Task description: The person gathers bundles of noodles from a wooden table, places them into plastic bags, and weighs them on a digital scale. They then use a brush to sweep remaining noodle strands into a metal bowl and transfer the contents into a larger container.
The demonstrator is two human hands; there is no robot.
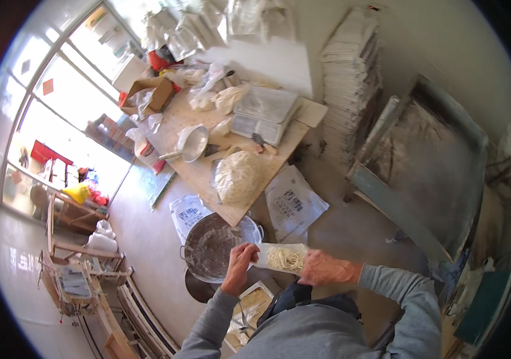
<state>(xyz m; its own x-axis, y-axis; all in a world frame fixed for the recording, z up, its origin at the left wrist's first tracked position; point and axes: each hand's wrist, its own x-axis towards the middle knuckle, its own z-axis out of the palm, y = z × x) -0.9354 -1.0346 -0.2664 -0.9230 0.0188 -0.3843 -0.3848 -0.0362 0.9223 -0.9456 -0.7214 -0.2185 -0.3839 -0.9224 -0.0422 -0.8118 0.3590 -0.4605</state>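
Note:
A see-through plastic bag point(260, 260) stretches between my two hands, with a bundle of pale noodles point(285, 259) inside it. My left hand point(240, 264) pinches the bag's left end between thumb and fingers. Around the right end, beside the noodles, my right hand point(325, 268) is closed. Just beyond my left hand is a wide metal basin point(212, 247) with whitish residue inside. Below the bag, close to my body, stands a white tray point(262, 287) holding pale crumbly material and plastic.
Ahead is a wooden table point(183, 172) with a heap of noodles point(239, 175), a metal bowl point(194, 143), a scale point(264, 114) and a cardboard box point(161, 92). Printed sacks point(293, 202) lie beside it. A metal-lined trough point(435, 166) stands at right, a wooden frame point(98, 296) at left.

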